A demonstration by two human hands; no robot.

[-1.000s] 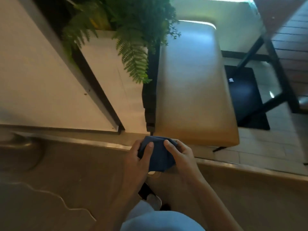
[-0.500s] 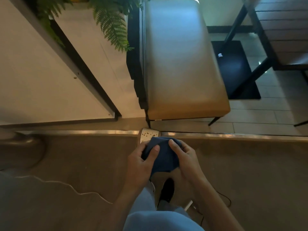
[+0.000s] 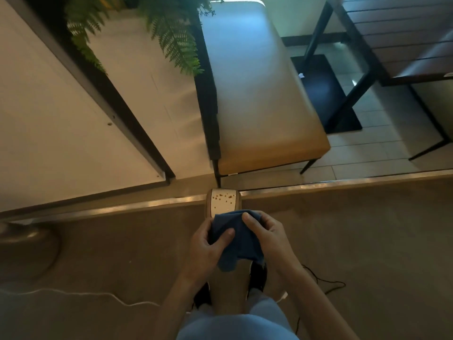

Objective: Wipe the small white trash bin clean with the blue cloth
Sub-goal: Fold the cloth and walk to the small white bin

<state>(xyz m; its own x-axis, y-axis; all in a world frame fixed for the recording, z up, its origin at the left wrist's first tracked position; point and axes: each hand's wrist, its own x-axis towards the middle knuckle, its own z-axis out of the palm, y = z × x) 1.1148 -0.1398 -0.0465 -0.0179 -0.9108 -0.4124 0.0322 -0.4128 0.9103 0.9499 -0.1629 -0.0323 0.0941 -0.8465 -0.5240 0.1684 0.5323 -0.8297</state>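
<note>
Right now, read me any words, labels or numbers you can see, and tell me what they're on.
None can be read.
The small white bin shows only brown specks, no lettering.
The blue cloth, gripped by the left hand and right hand, is plain.

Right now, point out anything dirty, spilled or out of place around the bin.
The small white trash bin has brown specks scattered across its white top, just beyond the blue cloth that the left hand and right hand grip. Nothing else stands out.
</note>
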